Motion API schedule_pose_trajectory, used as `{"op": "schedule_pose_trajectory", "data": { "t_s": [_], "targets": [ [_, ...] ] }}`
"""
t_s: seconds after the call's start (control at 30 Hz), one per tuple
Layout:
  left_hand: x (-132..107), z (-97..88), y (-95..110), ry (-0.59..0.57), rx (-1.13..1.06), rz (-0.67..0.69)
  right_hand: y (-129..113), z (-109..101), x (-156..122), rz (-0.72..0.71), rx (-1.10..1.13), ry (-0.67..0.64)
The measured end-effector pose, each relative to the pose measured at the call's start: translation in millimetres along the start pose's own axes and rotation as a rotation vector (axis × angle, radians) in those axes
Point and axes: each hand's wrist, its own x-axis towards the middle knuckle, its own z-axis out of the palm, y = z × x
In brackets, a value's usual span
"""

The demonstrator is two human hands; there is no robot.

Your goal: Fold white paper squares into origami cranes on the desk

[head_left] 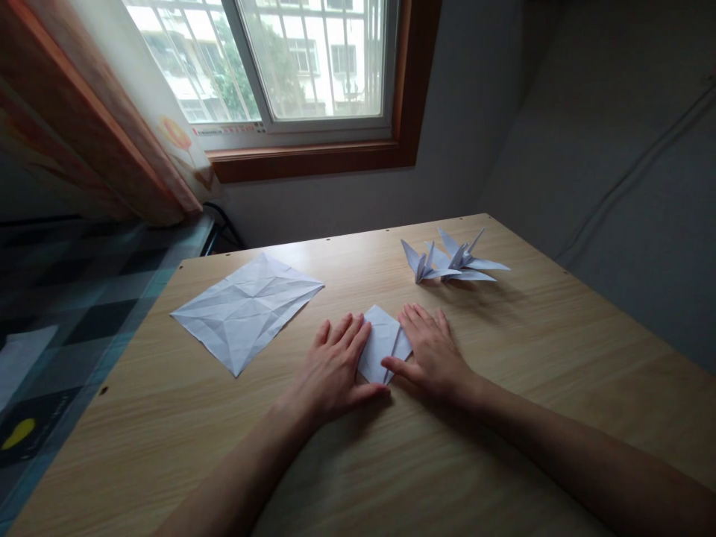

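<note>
My left hand (334, 364) lies flat with fingers stretched out on the left part of a small folded white paper (383, 337) on the wooden table (503, 388). My right hand (430, 350) rests flat on the paper's right part, thumb pointing left along its lower edge. Both hands press the folded paper down; parts of it are hidden under the fingers.
A creased, unfolded white square sheet (246, 307) lies to the left of my hands. Two folded paper cranes (454, 261) stand at the table's far right. A window (291, 63) and curtain (106, 127) are behind; a chequered cloth surface (72, 298) lies left of the table.
</note>
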Motion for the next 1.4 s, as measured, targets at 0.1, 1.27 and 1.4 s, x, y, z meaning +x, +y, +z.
{"op": "schedule_pose_trajectory", "data": {
  "t_s": [0.1, 1.27, 1.4],
  "targets": [
    [0.8, 3.0, -1.2, 0.014, -0.001, -0.022, -0.5, 0.3, 8.6, 0.078, 0.135, 0.047],
    [4.8, 3.0, -7.4, 0.637, -0.949, -0.283, -23.4, -2.1, 12.5, 0.046, 1.139, 0.191],
    [10.3, 1.2, -8.7, 0.718, -1.320, -0.344, -17.3, 4.6, 18.9, 0.084, 1.350, 0.130]
  ]
}}
